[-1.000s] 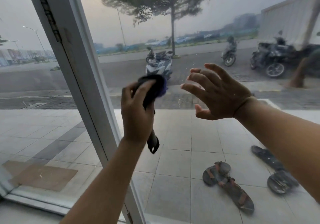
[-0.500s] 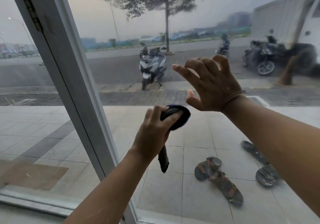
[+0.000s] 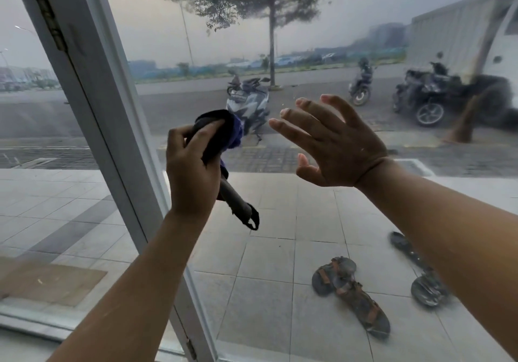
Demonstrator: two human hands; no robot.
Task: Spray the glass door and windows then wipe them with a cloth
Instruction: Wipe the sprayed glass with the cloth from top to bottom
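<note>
Left hand (image 3: 193, 171): raised in front of the glass, back of the hand to the camera, fingers curled round the cloth and gripping it
Cloth (image 3: 224, 134): dark with a blue patch, bunched into a wad at the left fingertips and held up to the glass; a narrow tail hangs from under the hand and ends in a small loop
Right hand (image 3: 333, 143): fingers straight and spread, holding nothing, palm turned to the glass; whether it touches the pane I cannot tell
Cloth to hands: inside the left hand's grip, level with the right hand's fingertips and near them, but apart from that hand
Glass pane (image 3: 322, 39): hazy; both hands are in front of it, to the right of the frame
White frame (image 3: 112, 126): slanting bar just left of the left hand, dividing this pane from the next pane (image 3: 33, 137)
Outside, seen through the glass: sandals (image 3: 350, 291) on pale tiles below the right forearm, a parked scooter (image 3: 248, 101) partly behind the cloth, a tree (image 3: 272, 39) beyond it
</note>
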